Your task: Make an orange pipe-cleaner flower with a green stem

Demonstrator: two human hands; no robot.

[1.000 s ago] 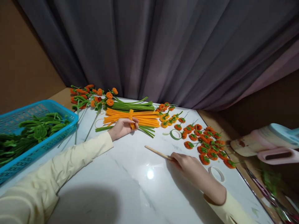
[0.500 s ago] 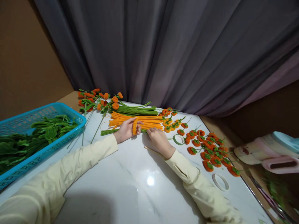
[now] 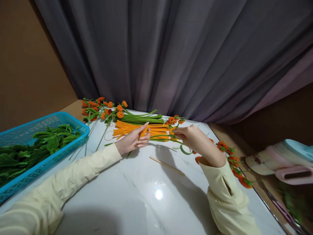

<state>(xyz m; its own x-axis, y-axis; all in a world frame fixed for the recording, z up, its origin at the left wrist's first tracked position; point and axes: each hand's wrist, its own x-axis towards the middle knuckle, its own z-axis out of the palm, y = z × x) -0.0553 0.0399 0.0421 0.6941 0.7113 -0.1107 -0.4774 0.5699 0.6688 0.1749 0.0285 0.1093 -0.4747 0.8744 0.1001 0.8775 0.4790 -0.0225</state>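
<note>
My left hand (image 3: 132, 139) is closed around a bent orange pipe cleaner piece (image 3: 143, 132), its far side hidden by the fingers. To the right, my right hand (image 3: 194, 139) is raised over the table, thumb and fingers pinched on a thin green pipe cleaner (image 3: 158, 135). Between and behind both hands lies a bundle of orange pipe cleaners (image 3: 124, 128), with a bundle of green ones (image 3: 144, 118) beyond it. A thin wooden stick (image 3: 167, 165) rests on the white table (image 3: 127, 195) in front of the hands.
A blue basket (image 3: 81, 129) of green leaf pieces stands at left. Orange flowers (image 3: 119, 111) lie at the back left. More orange heads (image 3: 244, 182) and a green tape roll (image 3: 186, 150) are at right, partly behind my right arm. A large cup (image 3: 266, 160) lies beyond the edge.
My right hand has risen and moved right from the front of the orange bundle, drawing a green pipe cleaner with it. My left hand has turned slightly and closed more around the orange piece.
</note>
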